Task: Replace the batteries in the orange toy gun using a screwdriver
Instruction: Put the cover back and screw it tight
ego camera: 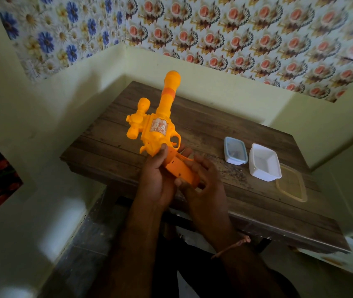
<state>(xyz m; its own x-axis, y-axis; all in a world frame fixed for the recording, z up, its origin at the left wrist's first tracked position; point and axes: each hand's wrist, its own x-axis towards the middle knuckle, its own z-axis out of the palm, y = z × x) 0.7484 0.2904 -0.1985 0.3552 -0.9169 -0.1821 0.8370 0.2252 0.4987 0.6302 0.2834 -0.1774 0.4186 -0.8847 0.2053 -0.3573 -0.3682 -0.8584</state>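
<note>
Flowered wallpaper is covering the upper walls above pale yellow paint, and a dark wooden bench [257, 203] is standing in the corner below.

From the head view, a person is holding the orange toy gun [160, 125] up over the bench's near-left corner, its barrel pointing up and away toward the wall. The left hand [156, 179] is wrapping its fingers round the gun where the body meets the grip, thumb pressing on the side just under the trigger guard. The right hand [203, 179] is holding the darker orange grip from the right side, its fingers curling round the grip's lower end. A thin cord bracelet [233, 246] is sitting on the right wrist.

Toward the bench's right edge, a small lidded box [235, 150] with a blue rim is resting beside an open white tub [264, 162], and a clear lid [291, 183] is lying flat just by the tub, nearer the front edge.
</note>
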